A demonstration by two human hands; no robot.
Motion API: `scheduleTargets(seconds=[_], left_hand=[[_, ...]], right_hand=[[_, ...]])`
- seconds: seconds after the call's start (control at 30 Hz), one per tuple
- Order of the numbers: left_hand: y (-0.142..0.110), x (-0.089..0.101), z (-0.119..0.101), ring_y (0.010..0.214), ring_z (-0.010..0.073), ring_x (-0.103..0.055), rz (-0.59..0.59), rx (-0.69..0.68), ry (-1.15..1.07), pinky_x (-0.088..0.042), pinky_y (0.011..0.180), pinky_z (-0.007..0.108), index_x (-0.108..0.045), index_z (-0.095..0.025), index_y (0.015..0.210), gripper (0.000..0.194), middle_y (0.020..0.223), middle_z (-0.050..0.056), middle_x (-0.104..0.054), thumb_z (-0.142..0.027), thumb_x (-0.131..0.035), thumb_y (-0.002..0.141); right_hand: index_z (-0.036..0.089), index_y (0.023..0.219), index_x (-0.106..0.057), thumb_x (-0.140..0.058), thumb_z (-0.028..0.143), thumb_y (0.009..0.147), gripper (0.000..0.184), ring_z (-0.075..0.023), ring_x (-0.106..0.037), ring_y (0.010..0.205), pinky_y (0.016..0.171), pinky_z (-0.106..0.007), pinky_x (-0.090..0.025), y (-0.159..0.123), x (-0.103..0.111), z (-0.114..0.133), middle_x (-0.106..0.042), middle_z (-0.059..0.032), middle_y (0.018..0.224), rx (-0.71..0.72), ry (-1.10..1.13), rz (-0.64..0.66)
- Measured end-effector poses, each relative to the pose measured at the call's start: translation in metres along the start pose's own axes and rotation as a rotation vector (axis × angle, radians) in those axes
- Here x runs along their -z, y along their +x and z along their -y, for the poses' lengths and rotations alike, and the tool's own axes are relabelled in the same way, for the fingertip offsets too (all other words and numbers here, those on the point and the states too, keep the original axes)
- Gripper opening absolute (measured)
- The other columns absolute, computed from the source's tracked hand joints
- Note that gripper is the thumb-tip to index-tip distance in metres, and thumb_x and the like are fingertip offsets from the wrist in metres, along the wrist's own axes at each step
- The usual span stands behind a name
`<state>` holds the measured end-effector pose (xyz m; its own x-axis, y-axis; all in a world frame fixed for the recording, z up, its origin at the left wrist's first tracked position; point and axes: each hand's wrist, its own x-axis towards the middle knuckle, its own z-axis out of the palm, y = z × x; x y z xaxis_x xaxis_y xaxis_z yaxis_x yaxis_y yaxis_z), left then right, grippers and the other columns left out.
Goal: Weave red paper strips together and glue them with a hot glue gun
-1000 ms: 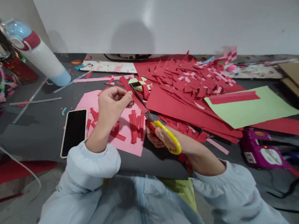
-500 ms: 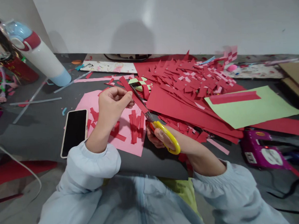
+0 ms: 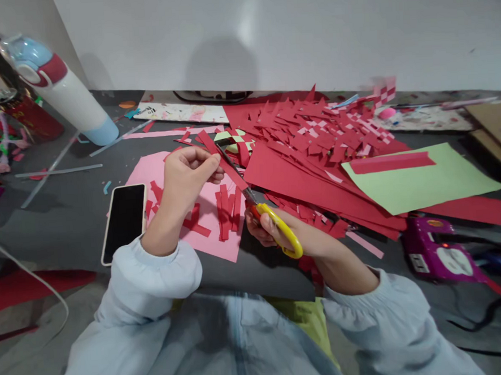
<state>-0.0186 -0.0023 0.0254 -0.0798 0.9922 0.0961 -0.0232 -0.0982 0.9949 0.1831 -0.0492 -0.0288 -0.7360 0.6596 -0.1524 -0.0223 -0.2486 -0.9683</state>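
Note:
My left hand (image 3: 188,177) pinches a red paper strip (image 3: 221,158) above a pink sheet (image 3: 164,170) that carries several cut red strips (image 3: 226,209). My right hand (image 3: 274,231) grips yellow-handled scissors (image 3: 264,212); their blades run up along the strip toward my left fingers. Both hands are closed around what they hold.
A phone (image 3: 124,220) lies face up left of the pink sheet. A heap of red paper pieces (image 3: 315,132) and a green sheet (image 3: 424,179) fill the right. A white bottle (image 3: 61,88) lies at the far left. A purple device (image 3: 436,252) sits at the right.
The scissors' blades have closed a little further along the red strip, and my left hand has shifted slightly. Nothing else has moved.

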Motion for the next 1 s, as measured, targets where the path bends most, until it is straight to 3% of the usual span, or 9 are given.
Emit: scheduleTargets(seconds=[0.23,0.53,1.0], left_hand=[[0.000,-0.001,0.007,0.047,0.0083,-0.061,0.087,0.011,-0.004,-0.051,0.049,0.018,-0.060,-0.016,0.061,0.016,0.050,-0.003,-0.060,-0.021,-0.068,0.073],[0.000,-0.001,0.009,0.050,0.0085,-0.063,0.079,0.020,-0.019,-0.052,0.051,0.019,-0.060,-0.016,0.063,0.016,0.053,-0.003,-0.061,-0.023,-0.070,0.073],[0.000,-0.002,0.007,0.050,0.0086,-0.062,0.079,0.045,-0.010,-0.054,0.054,0.020,-0.060,-0.016,0.062,0.016,0.053,-0.003,-0.062,-0.023,-0.069,0.073]], right_hand=[[0.023,0.081,-0.038,-0.044,0.073,0.087,0.051,-0.0072,-0.023,0.055,0.047,-0.026,-0.019,0.000,-0.002,-0.003,-0.031,0.0057,0.071,-0.014,0.018,0.002],[0.023,0.082,-0.039,-0.051,0.060,0.092,0.040,-0.0085,-0.023,0.059,0.050,-0.027,-0.019,0.000,0.002,-0.016,-0.030,0.0046,0.071,-0.049,0.192,0.000],[0.022,0.077,-0.036,-0.048,0.064,0.091,0.046,-0.0074,-0.019,0.056,0.047,-0.025,-0.016,0.000,0.001,-0.008,-0.028,0.0068,0.067,-0.023,0.130,0.026]])
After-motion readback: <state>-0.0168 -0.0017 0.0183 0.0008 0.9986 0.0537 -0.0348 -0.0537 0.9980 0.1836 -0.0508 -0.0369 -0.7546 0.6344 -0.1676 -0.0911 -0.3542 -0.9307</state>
